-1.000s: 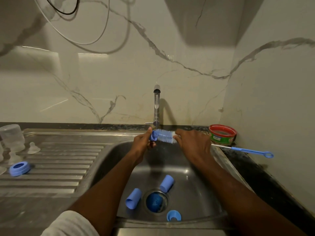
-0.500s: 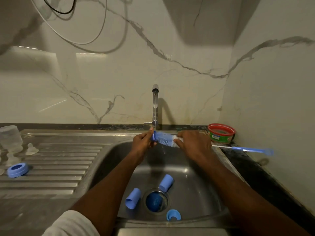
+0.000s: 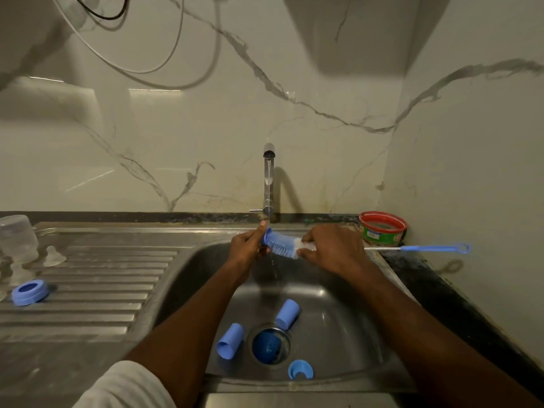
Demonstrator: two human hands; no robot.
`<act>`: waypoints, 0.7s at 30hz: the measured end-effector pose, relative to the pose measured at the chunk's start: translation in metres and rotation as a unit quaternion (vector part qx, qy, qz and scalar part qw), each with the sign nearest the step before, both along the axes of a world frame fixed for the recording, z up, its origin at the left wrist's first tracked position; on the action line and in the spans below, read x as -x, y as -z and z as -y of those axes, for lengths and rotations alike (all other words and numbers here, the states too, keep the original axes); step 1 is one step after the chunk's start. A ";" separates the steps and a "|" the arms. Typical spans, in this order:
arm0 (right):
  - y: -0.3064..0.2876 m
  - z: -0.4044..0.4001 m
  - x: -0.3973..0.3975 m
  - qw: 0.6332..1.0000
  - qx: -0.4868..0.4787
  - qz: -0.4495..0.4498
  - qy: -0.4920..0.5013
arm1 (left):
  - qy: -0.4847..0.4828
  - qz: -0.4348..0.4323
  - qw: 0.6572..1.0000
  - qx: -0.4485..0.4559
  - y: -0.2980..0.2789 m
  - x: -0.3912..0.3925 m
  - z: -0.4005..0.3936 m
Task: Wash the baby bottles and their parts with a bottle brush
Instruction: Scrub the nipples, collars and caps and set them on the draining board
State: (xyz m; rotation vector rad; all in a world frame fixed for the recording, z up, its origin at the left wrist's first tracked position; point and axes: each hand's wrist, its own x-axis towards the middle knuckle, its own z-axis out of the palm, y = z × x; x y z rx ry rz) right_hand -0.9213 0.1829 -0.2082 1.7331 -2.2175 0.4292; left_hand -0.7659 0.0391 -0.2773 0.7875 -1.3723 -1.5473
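Gripping bottle brush point(image 3: 282, 245) over sink point(image 3: 338, 319) back edge: left hand point(image 3: 248, 247) pinches the bristle tip, right hand point(image 3: 332, 248) fingers curl round the stem below tap point(image 3: 268, 178).

Blue-and-white bottle brush point(image 3: 282, 245) level above sink point(image 3: 347, 319).

Veined marble walls point(image 3: 176, 136), steel drainboard point(image 3: 97, 278), dim light.

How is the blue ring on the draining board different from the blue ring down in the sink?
The ring on the draining board lies flat on the ribbed metal, left of the basin; the ring in the sink sits at the basin's near edge, tipped on its side. The board ring looks bigger in the picture. Both are light blue plastic, and neither hand touches them.
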 end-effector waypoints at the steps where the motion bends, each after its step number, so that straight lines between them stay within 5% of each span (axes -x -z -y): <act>1: -0.001 0.000 0.000 1.000 0.009 -0.003 -0.007 | 0.002 -0.001 1.000 -0.017 0.001 0.000 0.000; 6: 0.006 0.000 0.004 0.994 0.075 0.002 0.081 | 0.007 -0.017 0.997 -0.074 -0.008 0.008 -0.005; 11: 0.008 0.010 0.004 1.000 -0.006 -0.016 -0.015 | -0.044 0.006 0.999 -0.026 0.003 0.001 -0.001; 15: 0.013 0.013 0.003 0.991 0.122 -0.009 0.050 | -0.009 -0.018 0.997 -0.068 -0.008 0.001 -0.003; 21: 0.015 0.013 0.009 0.999 -0.003 -0.027 0.024 | -0.007 -0.011 1.000 -0.015 -0.001 -0.003 -0.006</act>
